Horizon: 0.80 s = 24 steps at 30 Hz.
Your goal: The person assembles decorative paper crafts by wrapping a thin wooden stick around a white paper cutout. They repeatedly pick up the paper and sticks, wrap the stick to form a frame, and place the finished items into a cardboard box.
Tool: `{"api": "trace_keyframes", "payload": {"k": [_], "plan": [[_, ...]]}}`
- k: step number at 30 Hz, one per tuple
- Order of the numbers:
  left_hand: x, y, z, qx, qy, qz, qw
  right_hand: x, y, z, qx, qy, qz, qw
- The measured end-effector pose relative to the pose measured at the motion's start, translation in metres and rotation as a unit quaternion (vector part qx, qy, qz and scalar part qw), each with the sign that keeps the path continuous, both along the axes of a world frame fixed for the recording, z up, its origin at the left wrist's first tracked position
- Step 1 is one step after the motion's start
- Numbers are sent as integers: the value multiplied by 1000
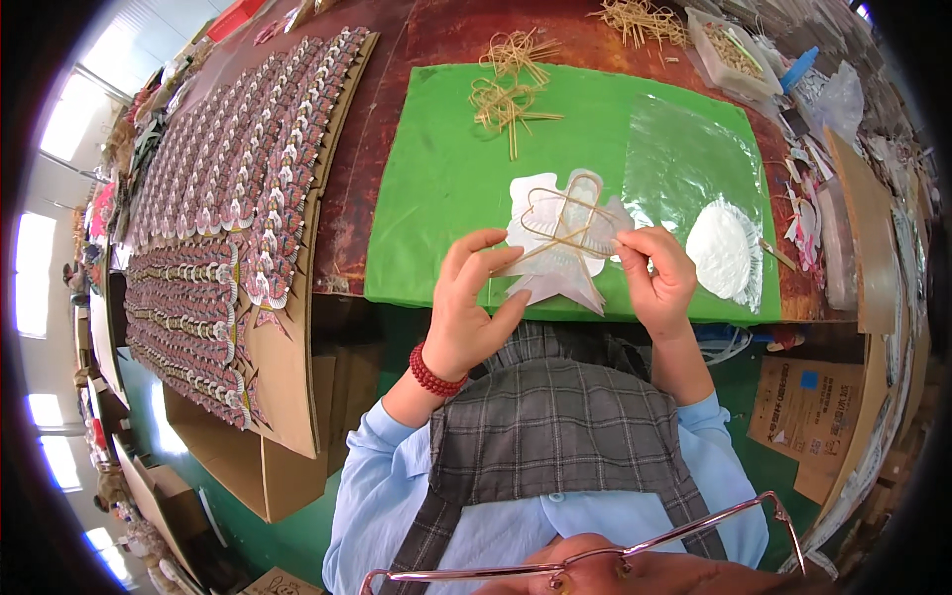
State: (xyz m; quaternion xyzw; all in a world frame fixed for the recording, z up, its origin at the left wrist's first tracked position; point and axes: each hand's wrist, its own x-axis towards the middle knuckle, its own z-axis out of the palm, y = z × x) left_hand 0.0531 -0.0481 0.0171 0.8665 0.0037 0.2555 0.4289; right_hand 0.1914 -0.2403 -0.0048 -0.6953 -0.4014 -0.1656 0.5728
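A pale bird-like cutout (558, 285) lies on the green mat in front of me, with a wing and a forked tail. A thin tan looped strip (540, 210) lies over it, its two ends crossing near the middle. My left hand (471, 302) is at its left side, thumb spread from the fingers; the fingertips touch the strip's left end and the thumb is by the tail. My right hand (656, 276) pinches at the right edge, thumb and index finger together near the strip's other end. Exactly what lies between those fingertips is partly hidden.
More looped strips (514, 104) lie at the mat's far edge. White paste (722, 250) sits on a clear plastic sheet (684, 149) to the right. Rows of patterned bird-like pieces (223, 159) cover cardboard at left. A plastic tub (734, 55) stands far right.
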Motion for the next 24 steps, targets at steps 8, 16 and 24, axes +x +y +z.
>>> {"api": "trace_keyframes", "payload": {"k": [8,16,24], "plan": [[1,-2,-33,-410,2,4,912,0,-3,0,7,24,5,1000],[4,-3,-38,-460,17,-11,888,-1,-6,-3,25,128,23,991],[10,2,-47,-455,10,5,890,0,-6,-5,38,137,46,989]]}}
